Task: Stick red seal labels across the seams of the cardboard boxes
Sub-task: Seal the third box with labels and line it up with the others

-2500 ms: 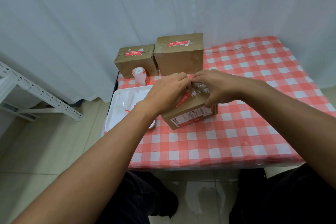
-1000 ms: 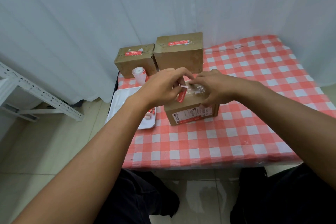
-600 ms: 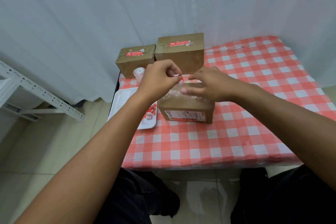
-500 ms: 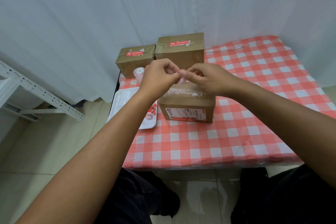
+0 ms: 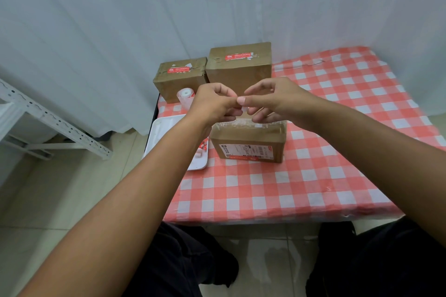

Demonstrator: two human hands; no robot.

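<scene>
Both hands have lifted off the near cardboard box since the earlier view and now meet in the air just above its far edge. I see my left hand and right hand with fingertips pressed together around something small and pale; it looks like a seal label or its backing, but I cannot tell which. That box sits on the checked tablecloth, shipping sticker facing me, its top taped in clear film and, as far as I can see, no red seal on it yet. Behind the box stand two more boxes, the smaller and the taller, each already wearing a red label across its top seam. Left of the box lie a white tray and a label roll. I judge the label thin, limp and sticky, likely to curl, so it is best held by its ends.
</scene>
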